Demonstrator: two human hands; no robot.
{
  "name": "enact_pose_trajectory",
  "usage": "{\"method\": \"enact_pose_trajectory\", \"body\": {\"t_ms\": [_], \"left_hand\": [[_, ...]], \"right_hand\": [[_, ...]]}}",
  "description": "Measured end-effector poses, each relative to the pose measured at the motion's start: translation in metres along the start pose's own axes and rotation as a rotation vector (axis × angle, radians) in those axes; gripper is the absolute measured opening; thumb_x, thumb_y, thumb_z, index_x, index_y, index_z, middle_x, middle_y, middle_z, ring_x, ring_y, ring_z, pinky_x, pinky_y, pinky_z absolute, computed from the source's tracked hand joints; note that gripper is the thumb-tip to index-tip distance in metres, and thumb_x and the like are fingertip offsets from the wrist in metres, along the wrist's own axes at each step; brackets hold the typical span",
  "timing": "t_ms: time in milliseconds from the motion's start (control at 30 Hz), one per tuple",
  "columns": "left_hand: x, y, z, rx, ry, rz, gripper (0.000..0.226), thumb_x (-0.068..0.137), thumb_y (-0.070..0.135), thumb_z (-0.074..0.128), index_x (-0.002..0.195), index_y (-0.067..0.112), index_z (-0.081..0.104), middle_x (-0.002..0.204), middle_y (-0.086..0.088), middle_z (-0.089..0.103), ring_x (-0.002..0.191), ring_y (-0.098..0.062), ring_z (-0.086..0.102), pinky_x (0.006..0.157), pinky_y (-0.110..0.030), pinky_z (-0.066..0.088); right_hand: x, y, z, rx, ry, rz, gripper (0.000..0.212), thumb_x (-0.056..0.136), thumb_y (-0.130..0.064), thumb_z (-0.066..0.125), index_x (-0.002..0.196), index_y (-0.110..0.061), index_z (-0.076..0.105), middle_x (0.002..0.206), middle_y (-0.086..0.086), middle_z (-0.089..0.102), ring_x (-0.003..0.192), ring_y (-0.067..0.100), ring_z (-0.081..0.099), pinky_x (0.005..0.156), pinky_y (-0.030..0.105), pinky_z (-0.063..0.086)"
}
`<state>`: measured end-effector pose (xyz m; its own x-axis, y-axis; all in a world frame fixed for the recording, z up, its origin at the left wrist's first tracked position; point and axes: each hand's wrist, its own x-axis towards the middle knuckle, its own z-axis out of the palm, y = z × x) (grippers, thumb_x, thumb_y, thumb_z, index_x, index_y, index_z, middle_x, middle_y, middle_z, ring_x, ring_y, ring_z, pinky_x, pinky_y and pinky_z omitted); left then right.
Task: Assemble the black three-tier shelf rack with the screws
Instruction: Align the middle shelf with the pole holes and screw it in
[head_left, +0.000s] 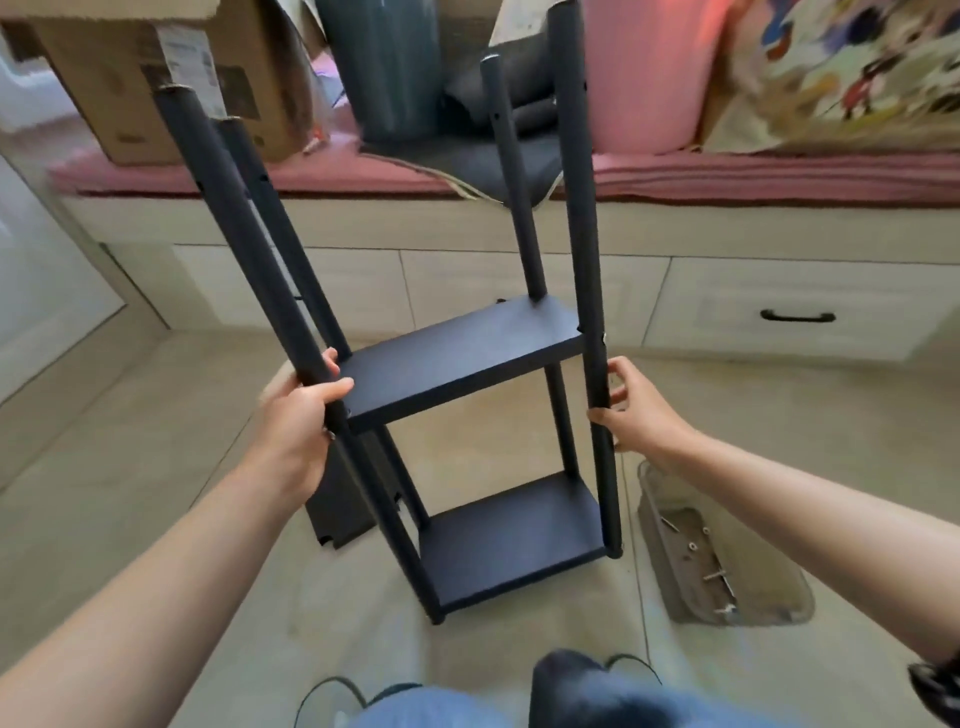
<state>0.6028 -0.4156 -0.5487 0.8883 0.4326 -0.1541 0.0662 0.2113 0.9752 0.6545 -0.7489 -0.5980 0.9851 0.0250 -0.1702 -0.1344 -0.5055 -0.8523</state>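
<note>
Centre frame, the rack (457, 364) stands with 2 shelves fitted. Left hand (301, 421) grasps its left pole; right hand (641, 410) grasps the right pole. Screws (719, 577) lie lower right.

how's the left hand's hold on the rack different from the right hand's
The left hand wraps fully round the near left pole, beside the middle shelf. The right hand pinches the near right pole lightly, just below that shelf. Both hold front poles.
</note>
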Motion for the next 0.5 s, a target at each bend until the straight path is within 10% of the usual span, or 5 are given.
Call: {"method": "enact_pose_trajectory", "body": {"t_ms": [500], "left_hand": [[-0.013, -0.024, 0.063, 0.023, -0.218, 0.119, 0.032, 0.088, -0.009, 0.057, 0.076, 0.021, 0.060, 0.129, 0.003, 0.065, 0.122, -0.009, 0.056, 0.096, -0.033, 0.045]], "right_hand": [[-0.038, 0.069, -0.017, 0.076, 0.216, -0.032, 0.042, 0.095, 0.001, 0.057, 0.124, -0.028, 0.046, 0.107, -0.010, 0.057, 0.097, 0.011, 0.055, 0.081, 0.027, 0.044]]}}
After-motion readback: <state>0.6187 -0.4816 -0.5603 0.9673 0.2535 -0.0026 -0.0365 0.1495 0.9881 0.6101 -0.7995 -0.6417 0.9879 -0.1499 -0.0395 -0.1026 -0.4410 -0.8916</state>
